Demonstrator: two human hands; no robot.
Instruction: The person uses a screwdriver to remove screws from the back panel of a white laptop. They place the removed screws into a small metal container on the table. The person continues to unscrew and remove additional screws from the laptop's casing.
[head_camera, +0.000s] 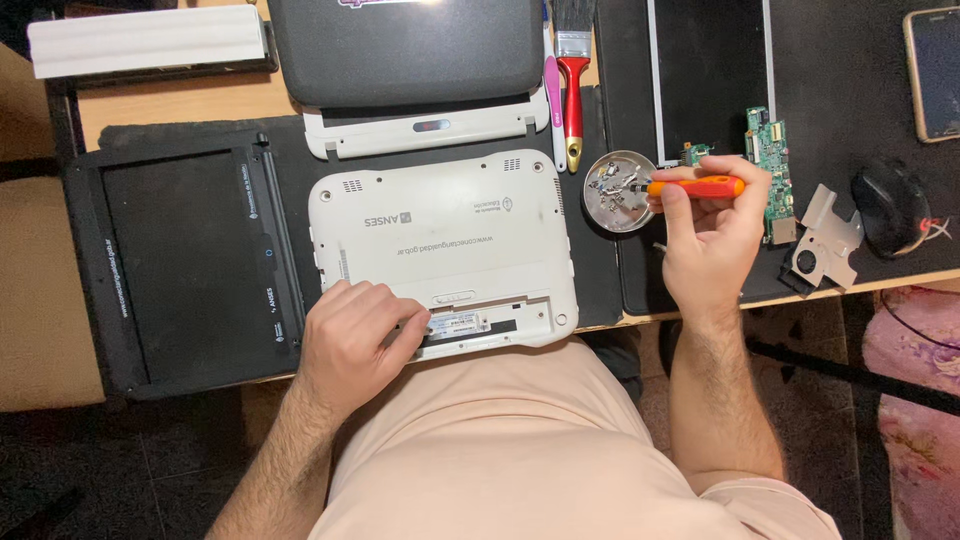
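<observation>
Wooden bench (180, 105) under black mat; black rectangular laptop screen bezel (180, 270) at left. Left hand (355, 335), grip curled together, presses near edge of white plastic netbook base (445, 250), underside up. Round metal screw dish (615, 192) beside it. Right hand (705, 235) clamps orange-handled screwdriver (695, 187) over dish. Risk: tip knocks dish, scattering screws

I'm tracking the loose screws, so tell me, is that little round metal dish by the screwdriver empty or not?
Not empty. The round metal dish holds several small metal bits, likely screws, and the orange screwdriver in the right hand points into it.
</observation>
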